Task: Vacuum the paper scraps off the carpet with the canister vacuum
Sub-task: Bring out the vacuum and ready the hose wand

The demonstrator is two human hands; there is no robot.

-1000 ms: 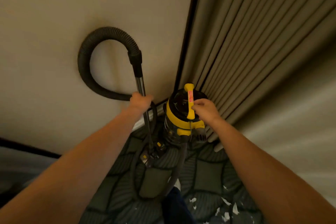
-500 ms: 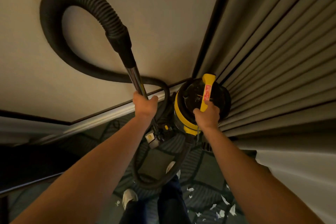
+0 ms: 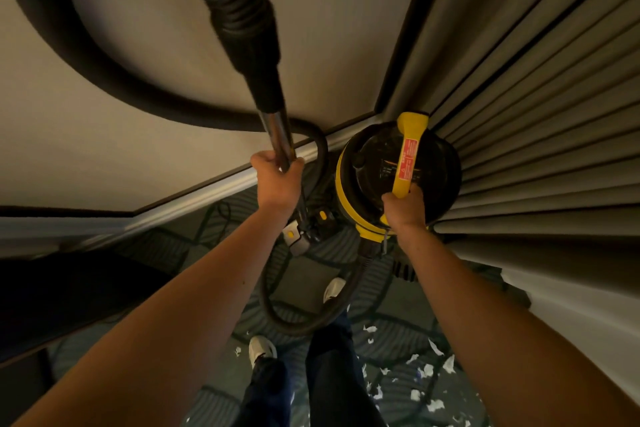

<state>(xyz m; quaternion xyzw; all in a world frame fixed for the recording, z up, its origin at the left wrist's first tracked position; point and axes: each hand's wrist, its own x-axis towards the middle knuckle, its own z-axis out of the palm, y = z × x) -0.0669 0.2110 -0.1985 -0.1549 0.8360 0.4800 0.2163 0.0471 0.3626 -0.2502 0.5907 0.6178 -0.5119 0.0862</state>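
basically nothing's vacuumed yet, as far as can be judged. the paper scraps [image 3: 420,373] are all sitting on the carpet [image 3: 381,315], scattered near the person's feet and well apart from the canister vacuum [image 3: 394,180], on its near side. looks like the setup stage: getting the machine out of the corner where it sits just beside the curtain [image 3: 536,107] and the wall. no suction on the scraps so far, so the whole cleaning part is left.

the right hand [image 3: 403,210] has its grip wrapped around the near end of the yellow carry handle [image 3: 410,152] on top of the canister. the left hand [image 3: 277,180] is clenched around the metal wand [image 3: 278,135], just left of the canister.

materials: canister is a round drum, glossy black lid with a bright yellow plastic band and a red warning sticker on the handle. wand is shiny chrome tube going into a black cuff, then a ribbed, floppy black hose [image 3: 104,55] looping big to the left and back down toward the canister. carpet's dark with a raised line pattern. scraps are small, white, torn, jagged bits. curtain is heavy pleated fabric.
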